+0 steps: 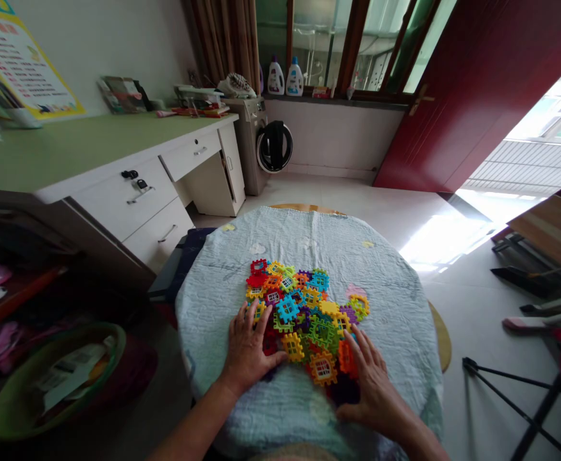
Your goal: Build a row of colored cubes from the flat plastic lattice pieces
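A loose heap of colourful plastic interlocking blocks lies on a round table covered by a pale blue cloth. The pieces are square with notched edges, and many have window-like grids. My left hand rests against the heap's left side, fingers spread and thumb near a yellow window block. At the right side, my right hand is spread too, its fingertips by an orange block. An orange window block sits between the hands at the near edge. Neither hand grips a piece.
A green-topped desk with white drawers runs along the left. Behind the table stands a washing machine with its door open. A green basket is on the floor at left, and black tripod-like legs are at right.
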The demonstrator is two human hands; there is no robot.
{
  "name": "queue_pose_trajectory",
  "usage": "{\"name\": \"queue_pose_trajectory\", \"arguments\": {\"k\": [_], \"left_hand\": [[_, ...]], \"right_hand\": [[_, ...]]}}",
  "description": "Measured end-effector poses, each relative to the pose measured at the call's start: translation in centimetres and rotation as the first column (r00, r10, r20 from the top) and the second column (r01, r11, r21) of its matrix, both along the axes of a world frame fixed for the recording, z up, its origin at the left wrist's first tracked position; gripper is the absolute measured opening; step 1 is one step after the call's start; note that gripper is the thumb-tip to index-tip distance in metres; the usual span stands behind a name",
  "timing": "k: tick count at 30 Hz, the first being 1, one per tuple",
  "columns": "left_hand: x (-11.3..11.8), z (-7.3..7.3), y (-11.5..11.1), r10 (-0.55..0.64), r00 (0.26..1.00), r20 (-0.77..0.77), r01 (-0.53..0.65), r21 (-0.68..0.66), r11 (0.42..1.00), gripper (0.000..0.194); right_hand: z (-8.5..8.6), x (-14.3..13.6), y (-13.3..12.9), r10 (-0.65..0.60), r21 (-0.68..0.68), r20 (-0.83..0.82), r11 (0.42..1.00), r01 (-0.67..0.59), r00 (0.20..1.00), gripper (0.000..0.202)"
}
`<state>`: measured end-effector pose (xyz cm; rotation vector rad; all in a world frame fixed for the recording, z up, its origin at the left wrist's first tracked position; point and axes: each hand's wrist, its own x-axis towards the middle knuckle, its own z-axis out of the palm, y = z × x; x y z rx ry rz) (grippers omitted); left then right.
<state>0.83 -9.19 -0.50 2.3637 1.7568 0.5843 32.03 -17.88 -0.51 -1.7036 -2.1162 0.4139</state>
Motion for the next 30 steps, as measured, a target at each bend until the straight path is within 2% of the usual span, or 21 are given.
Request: {"name": "queue_pose_trajectory", "arguments": {"k": [3,9,14,17,19,22,25,27,30], "left_hand": [[0.3,0.1,0.0,0.017,1.0,0.01,-0.017,0.025,1.0,0.102],[-0.1,-0.2,-0.4,-0.023,0.999,0.026,0.021,0.05,0.999,0.108],[-0.1,-0.2,-0.4,-0.044,0.999,0.021,0.043,0.052,0.998,0.107],[-0.2,0.0,-0.4,-0.035,0.998,0.043,0.032,0.061,0.998,0.103],[-0.6,0.2,0.1,-0.016,0.997,0.074,0.011,0.069,0.998,0.096],[-1.5,0.6,2.2,0.024,0.99,0.141,-0.034,0.07,0.997,0.078],[-2.2,0.7,6.4,0.045,0.981,0.188,-0.053,0.034,0.998,0.064],[-2.3,0.7,9.8,0.079,0.98,0.181,-0.076,-0.021,0.997,0.059],[-2.0,0.8,14.2,0.134,0.984,0.121,-0.119,-0.123,0.985,0.056]], "right_hand": [[-0.4,-1.2,0.5,-0.024,0.025,-0.04,0.999,0.025,0.999,0.119],[-0.3,-2.4,4.0,-0.069,0.145,-0.169,0.985,0.094,0.983,0.099],[-0.4,-3.7,6.5,-0.18,0.125,-0.21,0.97,0.209,0.961,0.09],[0.2,-3.7,6.4,-0.272,0.14,-0.159,0.945,0.294,0.949,0.094],[0.8,-3.7,5.3,-0.267,0.16,-0.116,0.946,0.284,0.957,0.098],[1.7,-4.4,2.8,-0.158,0.148,-0.068,0.975,0.166,0.985,0.107],[1.5,-5.7,0.9,-0.063,0.127,-0.024,0.99,0.066,0.998,0.115],[0.7,-6.3,0.6,-0.03,0.134,0.011,0.991,0.029,0.999,0.117],[-0.5,-6.5,1.6,-0.025,0.156,0.046,0.988,0.018,0.999,0.115]]}}
